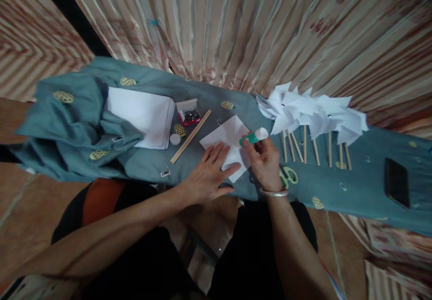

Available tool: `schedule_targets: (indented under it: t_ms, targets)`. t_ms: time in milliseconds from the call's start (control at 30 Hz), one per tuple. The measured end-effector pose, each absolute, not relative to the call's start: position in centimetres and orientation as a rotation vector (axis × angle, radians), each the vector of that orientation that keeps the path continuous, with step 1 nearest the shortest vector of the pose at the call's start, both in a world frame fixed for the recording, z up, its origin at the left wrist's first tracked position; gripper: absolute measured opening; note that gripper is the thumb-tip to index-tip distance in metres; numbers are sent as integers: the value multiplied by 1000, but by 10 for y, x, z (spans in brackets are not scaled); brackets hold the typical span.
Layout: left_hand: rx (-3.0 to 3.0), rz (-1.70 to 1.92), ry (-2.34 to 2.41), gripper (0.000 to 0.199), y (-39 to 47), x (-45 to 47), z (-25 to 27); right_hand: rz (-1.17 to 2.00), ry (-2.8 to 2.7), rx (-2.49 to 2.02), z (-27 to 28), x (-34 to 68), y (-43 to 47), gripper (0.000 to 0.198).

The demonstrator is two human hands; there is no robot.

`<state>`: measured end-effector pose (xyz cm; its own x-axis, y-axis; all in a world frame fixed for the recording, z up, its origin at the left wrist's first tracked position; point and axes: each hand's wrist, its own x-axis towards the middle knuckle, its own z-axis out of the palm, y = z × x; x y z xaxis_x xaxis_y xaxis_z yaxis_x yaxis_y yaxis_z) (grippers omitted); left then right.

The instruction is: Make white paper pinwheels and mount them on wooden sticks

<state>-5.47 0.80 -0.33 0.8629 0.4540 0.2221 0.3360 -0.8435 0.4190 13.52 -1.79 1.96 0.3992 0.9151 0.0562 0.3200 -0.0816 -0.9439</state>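
The left hand [211, 171] lies flat, fingers spread and grasping nothing, resting on the creased white paper [221, 134]. The right hand [266, 162] has its fingers closed round a green-and-white glue stick [252, 138] — held over that paper, any lettering unreadable. Scissors [286, 177] sit beside the right wrist. Left of the left fingers: a printed label [165, 173] — too small to read — then wooden sticks [191, 136]. Beyond the right fingers, white pinwheels [312, 111].
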Motion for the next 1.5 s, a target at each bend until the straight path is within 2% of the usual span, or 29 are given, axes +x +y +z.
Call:
schedule_targets:
  t_ms: [100,300,833,1500]
  targets:
    - [2645,480,587,69,10,-54,-6,520,-1265,-1712,20,135,-17,23]
    - [2631,514,610,65,15,-52,-9,429,-1370,-1760,22,132,-14,25]
    - [2623,518,646,60,13,-50,-10,293,-1484,-1883,25,124,-12,25]
    - [2639,453,662,58,13,-49,-4,283,-1556,-1876,23,119,-11,29]
